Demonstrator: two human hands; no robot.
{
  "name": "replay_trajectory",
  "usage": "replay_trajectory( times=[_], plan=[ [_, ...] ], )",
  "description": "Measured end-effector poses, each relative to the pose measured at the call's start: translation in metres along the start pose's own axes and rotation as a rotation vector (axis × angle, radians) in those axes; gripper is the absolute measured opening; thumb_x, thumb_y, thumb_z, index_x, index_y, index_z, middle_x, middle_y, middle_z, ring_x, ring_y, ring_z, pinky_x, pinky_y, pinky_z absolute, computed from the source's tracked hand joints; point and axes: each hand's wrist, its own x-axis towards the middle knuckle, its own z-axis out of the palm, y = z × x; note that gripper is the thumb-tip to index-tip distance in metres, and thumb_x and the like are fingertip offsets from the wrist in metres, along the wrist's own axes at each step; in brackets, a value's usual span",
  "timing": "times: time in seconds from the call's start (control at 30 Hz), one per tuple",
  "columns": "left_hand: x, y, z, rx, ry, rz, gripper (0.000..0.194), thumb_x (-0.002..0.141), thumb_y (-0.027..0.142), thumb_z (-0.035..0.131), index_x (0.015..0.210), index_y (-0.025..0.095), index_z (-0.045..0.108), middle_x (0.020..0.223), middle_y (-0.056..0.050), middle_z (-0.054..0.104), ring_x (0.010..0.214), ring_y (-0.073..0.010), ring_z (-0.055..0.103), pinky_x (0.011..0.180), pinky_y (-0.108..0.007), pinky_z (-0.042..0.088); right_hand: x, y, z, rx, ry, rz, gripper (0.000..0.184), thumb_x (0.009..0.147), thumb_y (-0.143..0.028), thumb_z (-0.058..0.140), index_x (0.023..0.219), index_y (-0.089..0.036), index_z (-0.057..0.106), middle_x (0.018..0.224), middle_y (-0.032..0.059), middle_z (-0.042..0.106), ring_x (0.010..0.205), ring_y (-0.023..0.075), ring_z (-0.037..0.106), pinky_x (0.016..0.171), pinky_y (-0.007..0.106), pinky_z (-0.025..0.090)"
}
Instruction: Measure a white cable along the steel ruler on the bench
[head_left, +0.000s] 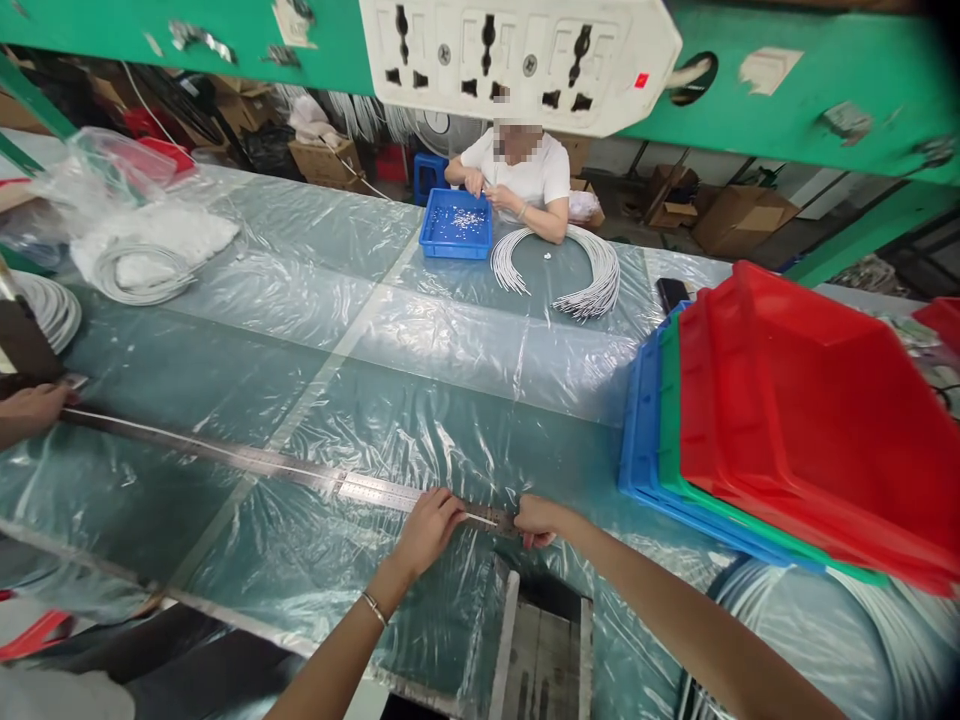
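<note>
A long metal ruler (247, 462) lies flat on the plastic-covered green table (420, 400), running from the left edge toward me. My left hand (427, 530) pinches a thin white wire (480, 518) against the ruler's near end. My right hand (541, 520) grips the same wire and the ruler's tip just to the right. A bracelet (373, 608) sits on my left wrist. Another person's hand (34, 408) presses on the far left end of the ruler.
Stacked red, green and blue bins (787, 430) stand at the right. White wire bundles (592, 280) and a blue tray (456, 225) lie before a seated co-worker (525, 175). Coiled wires (139, 270) and bags sit at left. A power strip (517, 60) hangs overhead.
</note>
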Motion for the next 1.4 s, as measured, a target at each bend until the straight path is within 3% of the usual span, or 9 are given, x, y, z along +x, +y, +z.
replay_trajectory(
  times=[0.1, 0.33, 0.7, 0.97, 1.17, 1.4],
  plan=[
    [0.002, 0.002, 0.005, -0.005, -0.038, 0.004, 0.027, 0.093, 0.031, 0.035, 0.085, 0.014, 0.053, 0.086, -0.005, 0.051, 0.080, -0.0171, 0.042, 0.072, -0.031, 0.035, 0.004, 0.007, 0.002, 0.010, 0.011, 0.002, 0.015, 0.061, -0.012, 0.037, 0.064, -0.003, 0.049, 0.072, 0.0098, 0.058, 0.044, 0.0083, 0.044, 0.040, 0.019, 0.034],
    [0.009, 0.010, 0.022, 0.041, -0.161, -0.063, 0.019, 0.089, 0.027, 0.043, 0.083, 0.015, 0.057, 0.085, -0.004, 0.052, 0.084, -0.0186, 0.042, 0.076, -0.033, 0.034, 0.015, 0.017, 0.004, -0.014, 0.036, -0.031, 0.025, 0.059, -0.019, 0.036, 0.068, -0.004, 0.054, 0.072, 0.0067, 0.058, 0.049, 0.0090, 0.050, 0.047, 0.019, 0.042],
    [0.012, 0.015, 0.028, 0.022, -0.170, -0.144, 0.014, 0.084, 0.026, 0.053, 0.078, 0.014, 0.056, 0.084, -0.004, 0.052, 0.085, -0.0184, 0.042, 0.077, -0.032, 0.033, 0.028, 0.027, 0.007, -0.166, 0.062, -0.134, 0.032, 0.056, -0.020, 0.033, 0.068, -0.004, 0.059, 0.065, 0.0069, 0.056, 0.047, 0.0109, 0.049, 0.050, 0.021, 0.042],
    [0.013, 0.020, 0.028, 0.027, -0.172, -0.173, 0.012, 0.082, 0.024, 0.057, 0.077, 0.013, 0.056, 0.082, -0.003, 0.054, 0.083, -0.0187, 0.043, 0.077, -0.032, 0.034, 0.024, 0.030, 0.006, -0.194, 0.063, -0.216, 0.035, 0.065, -0.032, 0.034, 0.065, -0.005, 0.057, 0.064, 0.0056, 0.056, 0.046, 0.0086, 0.048, 0.047, 0.018, 0.037],
    [0.011, 0.021, 0.031, 0.102, -0.196, -0.167, 0.013, 0.083, 0.025, 0.054, 0.080, 0.014, 0.059, 0.084, -0.004, 0.055, 0.086, -0.0204, 0.045, 0.078, -0.034, 0.035, 0.011, 0.022, 0.007, -0.258, 0.135, -0.218, 0.032, 0.072, -0.028, 0.033, 0.058, -0.004, 0.049, 0.054, 0.0059, 0.051, 0.042, 0.0047, 0.043, 0.047, 0.014, 0.033],
    [0.007, 0.025, 0.032, 0.180, -0.174, -0.191, 0.017, 0.084, 0.031, 0.053, 0.083, 0.016, 0.059, 0.086, -0.002, 0.055, 0.088, -0.0183, 0.046, 0.078, -0.032, 0.035, 0.017, 0.020, 0.012, -0.325, 0.138, -0.221, 0.035, 0.081, -0.025, 0.028, 0.067, -0.004, 0.052, 0.066, 0.0086, 0.057, 0.042, 0.0025, 0.043, 0.047, 0.012, 0.033]
  ],
)
